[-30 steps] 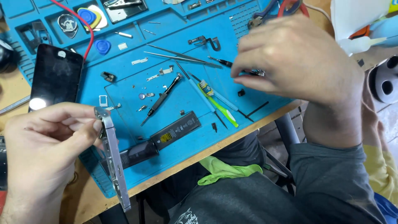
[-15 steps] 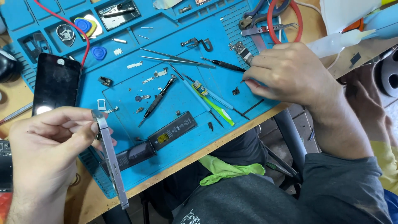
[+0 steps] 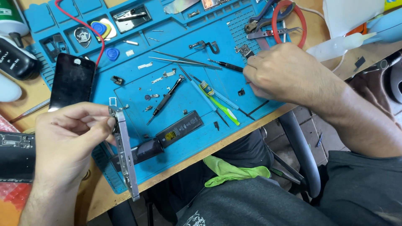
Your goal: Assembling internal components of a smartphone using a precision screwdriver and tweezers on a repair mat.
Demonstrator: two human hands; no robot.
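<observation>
My left hand [image 3: 69,138] grips a silver phone frame [image 3: 124,157] edge-on, upright above the near-left corner of a blue repair mat [image 3: 138,90]. My right hand [image 3: 284,75] rests knuckles-up on the mat's right side, fingers curled down onto the mat beside a black-handled tool [image 3: 226,65]; what its fingertips hold is hidden. Between the hands lie a black phone battery [image 3: 181,127], a small screwdriver [image 3: 165,99], a green toothbrush [image 3: 220,104], tweezers [image 3: 180,58] and several tiny screws and brackets.
A detached black phone screen [image 3: 72,81] lies at the mat's left edge. Pliers with red handles [image 3: 278,21] and a white squeeze bottle [image 3: 343,42] sit at the back right. A circuit board [image 3: 16,157] lies far left. The wooden table edge [image 3: 209,150] runs diagonally.
My right hand has moved back and left a little along the mat's right side, settling near the black-handled tool. My left hand keeps holding the phone frame in about the same place.
</observation>
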